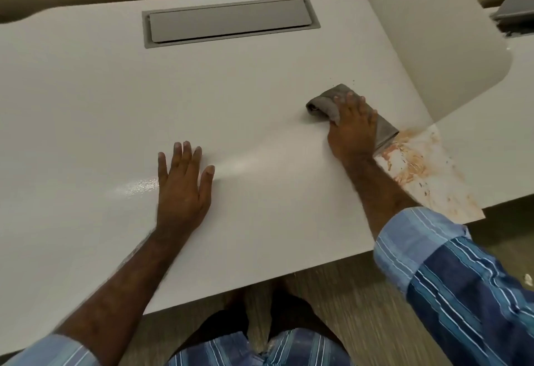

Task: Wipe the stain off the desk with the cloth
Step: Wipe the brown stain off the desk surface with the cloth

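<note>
My right hand [354, 130] presses flat on a folded grey cloth [325, 102] on the white desk [231, 82], right of centre. An orange-brown smeared stain [410, 160] covers the desk's right corner, just right of my hand and touching the cloth's near end. A few small specks [351, 81] dot the desk beyond the cloth. My left hand [183, 183] rests flat on the desk near the front, fingers spread, holding nothing.
A grey recessed cable hatch [228, 20] sits at the back of the desk. A white partition panel [433, 36] stands along the right side, with another desk surface [491, 140] beyond it. The desk's front edge runs diagonally above a carpeted floor [361, 308].
</note>
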A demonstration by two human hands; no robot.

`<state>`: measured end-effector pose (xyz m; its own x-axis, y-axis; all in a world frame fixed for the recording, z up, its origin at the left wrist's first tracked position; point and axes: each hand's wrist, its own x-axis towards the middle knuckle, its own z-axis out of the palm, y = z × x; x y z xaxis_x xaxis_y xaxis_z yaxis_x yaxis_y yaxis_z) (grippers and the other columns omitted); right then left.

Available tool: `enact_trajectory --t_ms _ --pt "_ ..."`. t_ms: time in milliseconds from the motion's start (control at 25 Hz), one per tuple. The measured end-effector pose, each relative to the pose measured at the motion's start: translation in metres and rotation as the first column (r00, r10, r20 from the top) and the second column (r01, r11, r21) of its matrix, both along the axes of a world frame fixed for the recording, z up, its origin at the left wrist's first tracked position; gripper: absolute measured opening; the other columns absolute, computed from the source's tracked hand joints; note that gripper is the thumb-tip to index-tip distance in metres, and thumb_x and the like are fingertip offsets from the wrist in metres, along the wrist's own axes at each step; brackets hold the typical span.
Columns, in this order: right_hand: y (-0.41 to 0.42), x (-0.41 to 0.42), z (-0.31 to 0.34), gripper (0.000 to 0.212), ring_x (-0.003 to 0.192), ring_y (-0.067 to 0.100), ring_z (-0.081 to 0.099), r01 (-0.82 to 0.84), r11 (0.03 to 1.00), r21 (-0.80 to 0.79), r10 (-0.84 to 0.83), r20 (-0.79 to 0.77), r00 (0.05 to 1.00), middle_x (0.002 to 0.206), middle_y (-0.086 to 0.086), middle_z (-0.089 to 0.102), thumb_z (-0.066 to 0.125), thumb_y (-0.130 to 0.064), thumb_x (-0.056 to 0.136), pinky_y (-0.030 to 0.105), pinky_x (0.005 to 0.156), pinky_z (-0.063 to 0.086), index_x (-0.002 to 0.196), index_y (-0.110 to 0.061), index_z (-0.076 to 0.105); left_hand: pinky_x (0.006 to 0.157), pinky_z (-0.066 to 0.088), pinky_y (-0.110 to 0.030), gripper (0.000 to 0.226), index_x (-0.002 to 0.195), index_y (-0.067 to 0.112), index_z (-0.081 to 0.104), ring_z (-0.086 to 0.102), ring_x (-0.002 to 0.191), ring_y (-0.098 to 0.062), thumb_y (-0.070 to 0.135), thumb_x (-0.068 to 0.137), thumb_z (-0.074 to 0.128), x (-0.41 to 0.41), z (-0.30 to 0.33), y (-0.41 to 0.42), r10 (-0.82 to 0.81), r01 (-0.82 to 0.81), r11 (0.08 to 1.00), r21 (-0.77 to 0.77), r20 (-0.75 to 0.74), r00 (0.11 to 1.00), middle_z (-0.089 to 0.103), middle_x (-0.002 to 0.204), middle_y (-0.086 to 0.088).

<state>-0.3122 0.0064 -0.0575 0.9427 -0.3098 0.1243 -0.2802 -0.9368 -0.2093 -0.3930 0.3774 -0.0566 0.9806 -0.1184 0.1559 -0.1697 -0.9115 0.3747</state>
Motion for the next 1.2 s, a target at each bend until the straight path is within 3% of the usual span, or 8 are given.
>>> enact_trajectory --t_ms 160,320,440,640,800,960,1080,1200 --pt "0.052 -0.043 0.007 0.059 0.153 0.043 0.043 0.018 1.000 -0.002 -0.018 0.074 0.997 0.163 0.020 0.049 0.060 -0.012 0.101 0.064 0.125 0.033 0.157 -0.003 0.046 0.136 0.008 -0.058 0.057 0.158 0.002 0.047 0.026 0.165 -0.031 0.036 0.113 0.040 0.009 0.003 -0.030 -0.038 0.038 0.998 -0.041 -0.001 0.999 0.040 0.170 -0.019" --pt "0.108 -0.172 0.007 0.063 0.158 0.035 0.037 -0.158 0.987 0.020 0.158 0.026 0.987 0.169 0.009 0.043 0.052 -0.019 0.094 0.059 0.128 0.030 0.157 -0.014 0.051 0.138 0.002 -0.052 0.062 0.160 0.006 0.045 0.020 0.167 -0.026 0.044 0.113 0.032 0.028 0.004 -0.077 -0.139 0.137 0.989 -0.050 -0.044 0.989 0.035 0.173 -0.015" --pt "0.096 -0.241 0.005 0.071 0.163 0.025 0.028 -0.108 0.993 0.042 0.110 -0.047 0.993 0.173 0.001 0.036 0.053 -0.018 0.091 0.051 0.132 0.022 0.161 -0.021 0.045 0.138 -0.004 -0.048 0.068 0.163 0.009 0.040 0.014 0.168 -0.025 0.051 0.112 0.027 0.039 0.004 -0.122 -0.247 0.246 0.969 -0.027 -0.070 0.966 0.029 0.176 -0.014" --pt "-0.012 -0.210 0.014 0.071 0.162 0.028 0.029 0.166 0.986 -0.006 -0.166 -0.079 0.983 0.172 0.006 0.035 0.067 -0.008 0.095 0.053 0.132 0.024 0.161 -0.015 0.044 0.137 -0.004 -0.050 0.071 0.165 0.009 0.037 0.013 0.169 -0.026 0.054 0.112 0.024 0.055 0.001 -0.181 -0.390 0.391 0.920 0.019 -0.059 0.919 0.027 0.177 -0.016" --pt "-0.068 -0.146 0.016 0.063 0.165 0.027 0.021 0.334 0.943 -0.011 -0.333 -0.103 0.937 0.176 0.008 0.027 0.052 -0.016 0.107 0.046 0.135 0.013 0.166 -0.017 0.032 0.137 -0.001 -0.052 0.070 0.164 0.007 0.039 0.016 0.168 -0.029 0.053 0.111 0.028 0.053 -0.012 -0.194 -0.435 0.441 0.895 0.072 -0.081 0.897 0.028 0.176 -0.018" --pt "-0.001 -0.171 0.010 0.066 0.165 0.032 0.018 0.329 0.938 -0.107 -0.339 -0.097 0.936 0.178 0.012 0.016 0.050 -0.018 0.106 0.048 0.135 0.016 0.168 -0.017 0.025 0.138 -0.001 -0.049 0.072 0.162 0.008 0.041 0.016 0.168 -0.026 0.056 0.110 0.025 0.054 -0.017 -0.193 -0.423 0.428 0.904 0.027 -0.100 0.900 0.028 0.176 -0.017" --pt "0.064 -0.230 0.005 0.071 0.160 0.033 0.032 0.303 0.952 -0.041 -0.305 -0.057 0.951 0.174 0.012 0.033 0.065 -0.009 0.094 0.049 0.132 0.026 0.162 -0.015 0.043 0.138 0.000 -0.049 0.074 0.163 0.007 0.040 0.015 0.168 -0.027 0.056 0.110 0.025 0.054 -0.016 -0.193 -0.426 0.430 0.903 0.016 -0.110 0.898 0.027 0.176 -0.017" --pt "0.065 -0.260 0.006 0.071 0.154 0.033 0.045 0.353 0.935 0.019 -0.352 -0.058 0.934 0.166 0.012 0.047 0.074 0.001 0.086 0.053 0.126 0.039 0.154 -0.012 0.056 0.138 0.002 -0.050 0.073 0.163 0.006 0.040 0.014 0.168 -0.027 0.055 0.110 0.027 0.054 -0.014 -0.193 -0.430 0.433 0.901 0.000 -0.118 0.895 0.026 0.177 -0.018"
